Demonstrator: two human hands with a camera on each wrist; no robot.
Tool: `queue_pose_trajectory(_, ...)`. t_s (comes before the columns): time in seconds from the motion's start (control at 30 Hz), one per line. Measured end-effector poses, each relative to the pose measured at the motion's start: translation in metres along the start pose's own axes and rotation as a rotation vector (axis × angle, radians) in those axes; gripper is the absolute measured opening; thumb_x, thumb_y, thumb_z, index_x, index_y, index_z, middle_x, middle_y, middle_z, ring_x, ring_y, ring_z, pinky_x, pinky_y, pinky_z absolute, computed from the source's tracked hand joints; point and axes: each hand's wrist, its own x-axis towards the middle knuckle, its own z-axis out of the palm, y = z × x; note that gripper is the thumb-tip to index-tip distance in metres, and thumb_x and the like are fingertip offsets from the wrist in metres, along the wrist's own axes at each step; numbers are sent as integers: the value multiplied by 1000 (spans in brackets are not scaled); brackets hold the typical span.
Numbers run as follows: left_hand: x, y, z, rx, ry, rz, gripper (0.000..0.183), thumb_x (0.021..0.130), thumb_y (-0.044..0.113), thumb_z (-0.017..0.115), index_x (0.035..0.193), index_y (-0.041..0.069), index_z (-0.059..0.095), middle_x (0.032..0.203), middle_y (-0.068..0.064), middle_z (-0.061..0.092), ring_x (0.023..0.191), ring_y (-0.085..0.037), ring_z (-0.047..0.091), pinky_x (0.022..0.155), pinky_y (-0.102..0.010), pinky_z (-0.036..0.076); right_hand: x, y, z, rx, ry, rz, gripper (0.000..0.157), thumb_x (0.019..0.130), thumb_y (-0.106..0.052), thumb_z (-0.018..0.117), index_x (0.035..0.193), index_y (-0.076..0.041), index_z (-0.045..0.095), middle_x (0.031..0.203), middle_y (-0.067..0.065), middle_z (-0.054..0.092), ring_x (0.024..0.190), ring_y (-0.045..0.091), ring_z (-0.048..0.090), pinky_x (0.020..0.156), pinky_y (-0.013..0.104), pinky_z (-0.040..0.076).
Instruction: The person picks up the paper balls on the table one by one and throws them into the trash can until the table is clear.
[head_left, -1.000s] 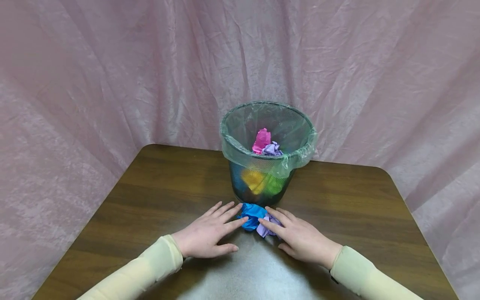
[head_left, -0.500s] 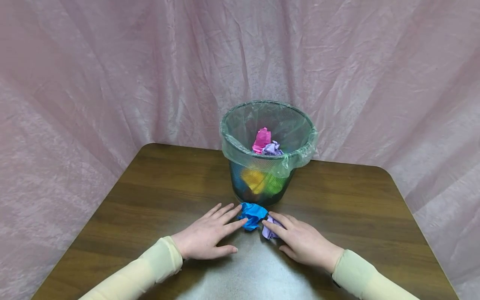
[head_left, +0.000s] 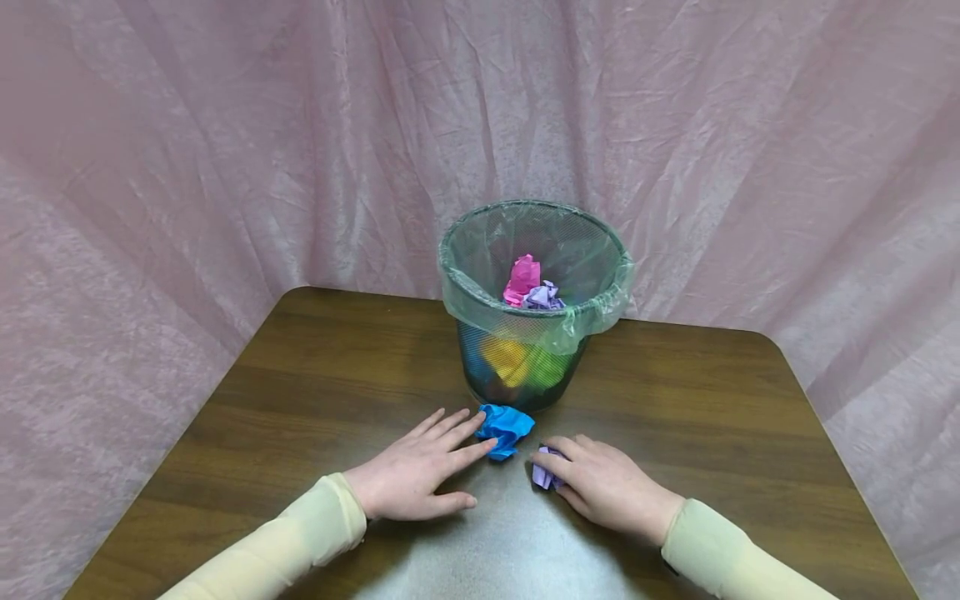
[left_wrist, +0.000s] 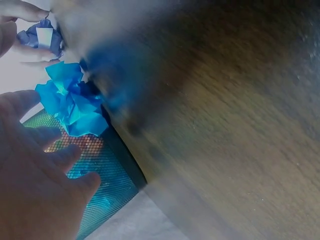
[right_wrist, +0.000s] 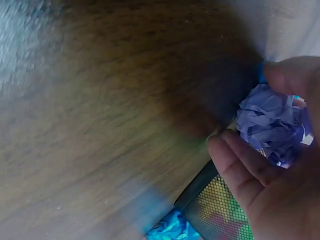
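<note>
- Right hand: rests on the brown wood-grain table with its fingers curled over a crumpled lilac paper ball. The right wrist view shows thumb and fingers closed around the ball, so it is gripped.
- Lilac ball position: on the table, in front of the bin and slightly right of its centre, just beside the blue wad but apart from it.
- Left hand: lies flat on the table, fingers straight and spread, holding nothing. Its fingertips reach the near left edge of a crumpled bright-blue paper wad; contact appears light.
- Blue wad: on the table, right at the foot of the bin. In the left wrist view it lies against the mesh wall.
- Black wire-mesh waste bin with a pale green plastic liner: upright near the far middle of the table. Liner is folded out over the rim. Inside, a pink paper ball and a second lilac scrap show at the top; yellow and green paper show through the mesh lower down.
- Open room: bare table surface extends widely left and right of both hands, out to the rounded far corners. The near middle carries a glare patch.
- Surround: a creased pink fabric backdrop hangs behind and to both sides of the table edges.
</note>
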Motion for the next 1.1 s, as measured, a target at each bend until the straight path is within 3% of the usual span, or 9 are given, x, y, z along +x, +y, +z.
queue_pose_trajectory(0.23, 1, 2, -1, 25, 8, 12, 76, 101, 62, 50, 162, 21, 33, 169, -14, 19, 154, -35, 19, 121, -58, 20, 2, -2, 1, 10, 33, -18, 31, 93, -18, 74, 123, -17, 67, 131, 7, 65, 102, 23, 64, 80, 41, 58)
queue_pose_trajectory(0.5, 4, 6, -4, 19, -1, 31, 75, 102, 64, 47, 162, 21, 33, 170, -14, 17, 155, -34, 17, 121, -58, 19, 0, -3, -4, 53, 32, -20, 21, 90, -8, 73, 108, -16, 65, 126, 4, 67, 106, 23, 64, 88, 39, 56)
queue_pose_trajectory(0.87, 15, 19, -19, 35, -13, 106, 75, 102, 61, 50, 162, 21, 32, 170, -12, 15, 155, -34, 17, 122, -56, 19, -18, 3, -23, 97, 80, 2, 26, 87, -6, 80, 102, -21, 65, 103, -14, 61, 89, 9, 55, 77, 29, 52)
queue_pose_trajectory(1.1, 27, 33, -37, 102, 20, 191, 76, 101, 64, 48, 162, 22, 33, 170, -10, 15, 155, -32, 16, 123, -52, 17, -36, 16, -50, 44, 124, 29, 40, 81, -5, 84, 116, -21, 72, 109, -10, 65, 96, 14, 61, 79, 33, 55)
